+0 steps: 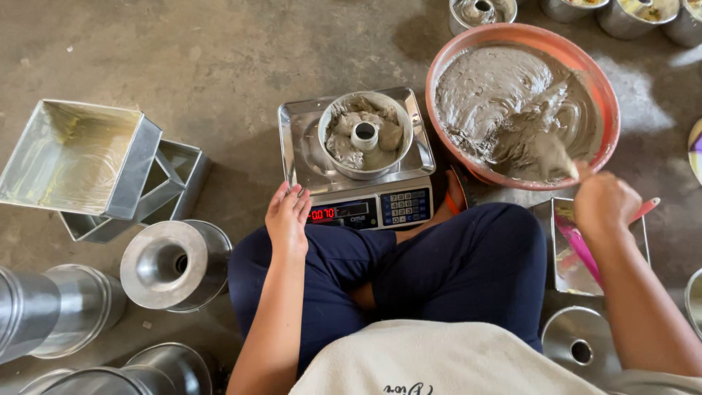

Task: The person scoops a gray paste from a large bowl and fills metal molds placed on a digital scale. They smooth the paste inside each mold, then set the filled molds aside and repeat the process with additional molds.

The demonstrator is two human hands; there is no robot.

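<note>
Rough grey concrete floor [219, 58] fills the view, and most of the bare room lies behind and to the left of the silver digital weighing scale [358, 157], which serves as landmark.

At the scale's near left corner rests the left hand [287, 217], flat, fingers together and pointing away from the body, touching the edge by the red display and holding nothing; its forearm runs straight back over a dark blue trouser knee [329, 278]. On the scale's platform sits one round metal ring mould with a centre tube [365, 136], partly filled with grey batter.

Right of the scale, the right hand [604, 202] is closed around the handle of a batter-coated spatula [550, 152], wrist bent, arm coming in from the lower right. The blade dips into the grey batter of one wide orange plastic basin [526, 102], which stands just beside the scale, almost touching it. Below that hand lies a square metal tin [563, 256] with a pink tool inside.

Left of the scale, well apart, two square metal tins [80, 157] are stacked askew. Nearer the person on that side lie about four overturned round moulds [174, 265], close together. Behind the basin, four filled round tins [482, 13] crowd the far edge.
</note>
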